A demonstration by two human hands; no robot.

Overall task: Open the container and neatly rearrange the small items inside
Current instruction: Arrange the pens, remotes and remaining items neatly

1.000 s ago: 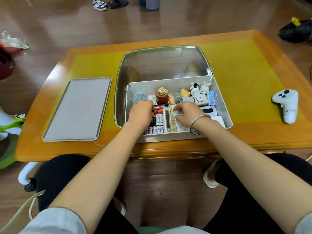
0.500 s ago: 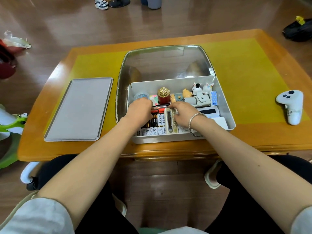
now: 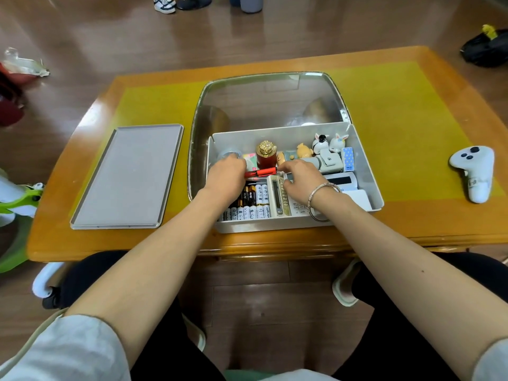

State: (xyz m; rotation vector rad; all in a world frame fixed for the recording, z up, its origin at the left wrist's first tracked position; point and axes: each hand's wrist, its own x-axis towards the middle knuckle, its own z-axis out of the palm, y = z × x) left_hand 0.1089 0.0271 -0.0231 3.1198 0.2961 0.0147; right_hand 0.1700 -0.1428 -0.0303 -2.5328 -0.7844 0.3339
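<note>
Both hands are inside the open box (image 3: 368,171) at the table's (image 3: 412,111) near edge; the left hand (image 3: 226,176) and right hand (image 3: 301,178) pinch the two ends of a red pen (image 3: 261,171) lying crosswise; batteries (image 3: 251,204) lie nearer, a calculator (image 3: 279,195) under the right fingers; one red bottle (image 3: 266,156) and two rabbit figures (image 3: 328,143) stand farther; one tray (image 3: 129,176) lies left, one controller (image 3: 474,171) right.

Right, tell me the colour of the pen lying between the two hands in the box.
Red pen, clearest in the head view.

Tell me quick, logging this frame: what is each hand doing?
Left hand: fingers curled at the red pen; grip cannot be told.
Right hand: curled over the calculator; grip cannot be told.
</note>
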